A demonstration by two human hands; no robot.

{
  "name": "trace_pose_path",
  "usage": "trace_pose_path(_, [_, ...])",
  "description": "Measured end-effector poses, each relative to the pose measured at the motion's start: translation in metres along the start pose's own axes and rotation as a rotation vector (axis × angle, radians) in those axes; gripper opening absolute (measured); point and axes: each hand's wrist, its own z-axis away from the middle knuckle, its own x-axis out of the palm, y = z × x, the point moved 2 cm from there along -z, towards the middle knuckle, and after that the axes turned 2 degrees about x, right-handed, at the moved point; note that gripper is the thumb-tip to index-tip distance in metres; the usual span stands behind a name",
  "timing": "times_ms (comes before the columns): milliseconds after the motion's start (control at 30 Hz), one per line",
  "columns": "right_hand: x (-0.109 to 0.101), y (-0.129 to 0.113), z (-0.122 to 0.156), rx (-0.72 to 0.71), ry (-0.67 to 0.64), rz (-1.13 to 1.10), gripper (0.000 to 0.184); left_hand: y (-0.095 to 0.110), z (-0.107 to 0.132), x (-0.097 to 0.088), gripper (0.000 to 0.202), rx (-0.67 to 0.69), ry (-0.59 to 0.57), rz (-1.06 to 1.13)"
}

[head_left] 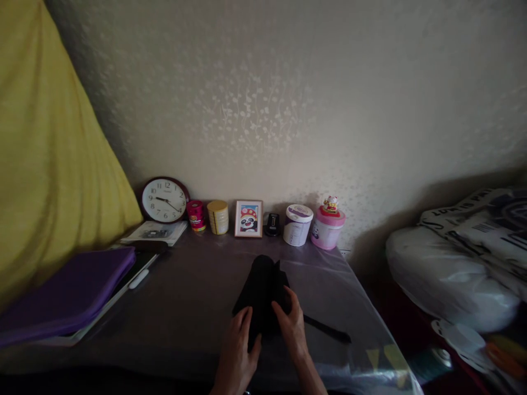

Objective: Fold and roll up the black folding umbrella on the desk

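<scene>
A black cloth-like item point(263, 288) lies bunched on the dark table point(189, 307), with a thin black strip point(327, 329) trailing off to its right. My left hand point(240, 348) rests on its near left edge, fingers curled over the fabric. My right hand point(293, 323) lies on the near right part, fingers pressed onto it. Both hands grip or press the same item close together.
Along the back wall stand a round clock point(164, 199), a red tin point(196, 215), a yellow tin point(218, 216), a framed panda picture point(248, 218), a white tub point(298, 224) and a pink jar point(328, 226). A purple case point(69, 291) lies left. Bags point(453, 280) pile right.
</scene>
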Motion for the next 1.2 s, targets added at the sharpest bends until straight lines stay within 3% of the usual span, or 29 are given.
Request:
trace_pose_path(167, [0.028, -0.018, 0.0, -0.028, -0.124, 0.051, 0.04, -0.005, 0.001, 0.003, 0.046, -0.019, 0.012, 0.027])
trace_pose_path(367, [0.048, -0.03, 0.002, -0.194, -0.226, 0.404, 0.031, -0.009, 0.002, 0.006, 0.042, -0.034, 0.033, 0.065])
trace_pose_path(600, [0.056, -0.037, 0.012, -0.324, -0.299, 0.578, 0.029, -0.015, 0.003, 0.005, 0.045, -0.09, 0.017, 0.167])
trace_pose_path(733, [0.058, -0.037, 0.016, -0.386, -0.289, 0.609, 0.026, -0.013, 0.006, 0.0, 0.063, -0.124, 0.021, 0.184])
trace_pose_path(867, [0.063, -0.037, 0.018, -0.445, -0.281, 0.69, 0.022, -0.003, -0.004, -0.014, 0.085, -0.061, 0.02, 0.117])
trace_pose_path(1000, [0.068, -0.038, 0.019, -0.508, -0.293, 0.76, 0.017, 0.001, -0.018, -0.023, 0.084, 0.039, 0.022, -0.01])
trace_pose_path(1100, [0.069, -0.037, 0.021, -0.525, -0.302, 0.736, 0.015, -0.006, -0.018, -0.016, 0.08, 0.059, 0.024, 0.051])
trace_pose_path(1200, [0.064, -0.036, 0.025, -0.554, -0.341, 0.639, 0.014, -0.016, -0.012, -0.001, 0.072, -0.04, 0.047, 0.232])
